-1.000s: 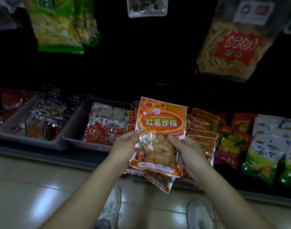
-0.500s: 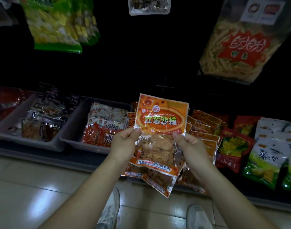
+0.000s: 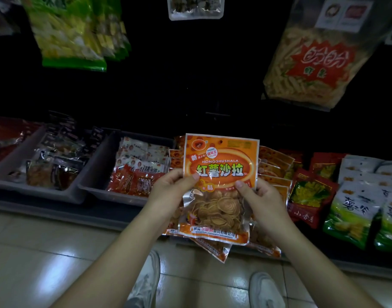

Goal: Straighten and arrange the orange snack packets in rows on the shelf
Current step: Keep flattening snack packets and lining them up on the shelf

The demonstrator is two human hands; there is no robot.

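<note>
An orange snack packet (image 3: pixel 220 165) with a clear window of round chips stands upright in front of the low shelf. My left hand (image 3: pixel 171 192) grips its left edge and my right hand (image 3: pixel 260 200) grips its right edge, thumbs on the front. Behind it, several more orange packets (image 3: pixel 276 172) lie overlapped in a row on the shelf, partly hidden. One orange packet (image 3: pixel 215 250) pokes out crooked below the held one, over the shelf's front edge.
Two grey bins (image 3: pixel 97 187) with red and dark packets stand to the left. Red packets (image 3: pixel 310 194) and green-white packets (image 3: pixel 355 210) lie to the right. Large bags (image 3: pixel 310 63) hang above. The tiled floor (image 3: pixel 57 252) and my shoes (image 3: pixel 266 290) are below.
Both hands have lifted the orange packet slightly and squared it more upright, with my thumbs now higher on its front. The view has shifted a little.
</note>
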